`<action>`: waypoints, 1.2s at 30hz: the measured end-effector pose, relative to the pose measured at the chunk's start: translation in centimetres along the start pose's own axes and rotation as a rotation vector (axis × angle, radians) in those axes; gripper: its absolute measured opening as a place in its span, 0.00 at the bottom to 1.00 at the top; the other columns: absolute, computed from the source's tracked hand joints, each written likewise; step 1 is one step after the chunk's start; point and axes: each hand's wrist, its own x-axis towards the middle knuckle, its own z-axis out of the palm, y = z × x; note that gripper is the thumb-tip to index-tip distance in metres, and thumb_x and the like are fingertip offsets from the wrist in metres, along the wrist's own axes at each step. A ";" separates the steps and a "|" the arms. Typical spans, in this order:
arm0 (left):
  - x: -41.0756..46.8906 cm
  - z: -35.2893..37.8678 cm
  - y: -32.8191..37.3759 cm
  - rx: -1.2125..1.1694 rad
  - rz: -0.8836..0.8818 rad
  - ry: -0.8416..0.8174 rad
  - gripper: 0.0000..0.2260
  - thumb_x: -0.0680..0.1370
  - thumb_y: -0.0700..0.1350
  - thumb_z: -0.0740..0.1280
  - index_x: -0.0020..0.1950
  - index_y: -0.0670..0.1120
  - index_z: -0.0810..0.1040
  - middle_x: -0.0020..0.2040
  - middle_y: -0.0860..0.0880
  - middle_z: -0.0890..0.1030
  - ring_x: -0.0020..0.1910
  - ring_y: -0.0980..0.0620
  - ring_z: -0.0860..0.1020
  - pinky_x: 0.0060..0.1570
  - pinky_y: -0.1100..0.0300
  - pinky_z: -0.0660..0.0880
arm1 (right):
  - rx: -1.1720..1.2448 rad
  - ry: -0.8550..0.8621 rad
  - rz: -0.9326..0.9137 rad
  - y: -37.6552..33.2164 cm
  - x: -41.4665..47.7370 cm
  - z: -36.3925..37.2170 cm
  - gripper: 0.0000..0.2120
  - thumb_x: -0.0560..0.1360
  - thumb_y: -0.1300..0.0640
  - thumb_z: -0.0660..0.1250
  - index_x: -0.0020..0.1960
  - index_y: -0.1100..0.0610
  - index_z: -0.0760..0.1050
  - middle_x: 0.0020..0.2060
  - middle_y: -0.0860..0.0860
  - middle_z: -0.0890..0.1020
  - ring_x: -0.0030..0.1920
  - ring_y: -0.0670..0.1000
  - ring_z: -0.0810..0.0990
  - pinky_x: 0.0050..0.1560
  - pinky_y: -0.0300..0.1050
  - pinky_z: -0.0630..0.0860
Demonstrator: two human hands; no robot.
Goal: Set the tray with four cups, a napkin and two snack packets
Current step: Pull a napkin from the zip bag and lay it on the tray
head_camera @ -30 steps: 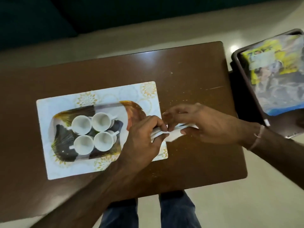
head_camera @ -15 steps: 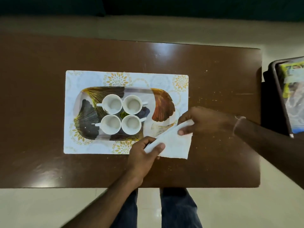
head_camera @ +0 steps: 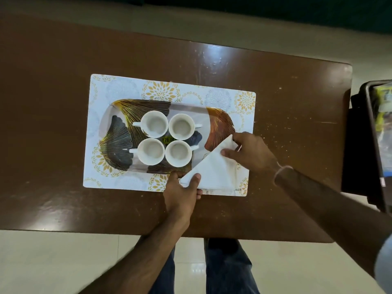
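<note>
Both hands pinch the white napkin [head_camera: 214, 169], folded into a triangle: left hand [head_camera: 183, 190] at its near corner, right hand [head_camera: 249, 152] at its far tip, aligning it over the tray's [head_camera: 110, 112] right end beside the four cups [head_camera: 166, 141].

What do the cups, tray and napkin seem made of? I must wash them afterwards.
Cups: likely glazed ceramic, smooth white with a soft sheen. Tray: perhaps melamine or plastic, glossy printed leaf pattern. Napkin: soft white cloth or thick paper, folded with crisp edges.

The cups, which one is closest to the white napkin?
The near-right cup, its handle pointing toward the napkin; the other three cups sit farther left or farther back on the tray.
</note>
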 end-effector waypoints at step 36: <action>-2.4 0.1 -3.0 1.213 0.690 -0.212 0.47 0.73 0.53 0.68 0.82 0.43 0.43 0.82 0.44 0.40 0.81 0.44 0.38 0.76 0.47 0.41 | -0.537 0.050 -0.210 3.5 -3.8 3.4 0.30 0.83 0.39 0.39 0.81 0.49 0.47 0.82 0.53 0.48 0.81 0.57 0.47 0.76 0.68 0.44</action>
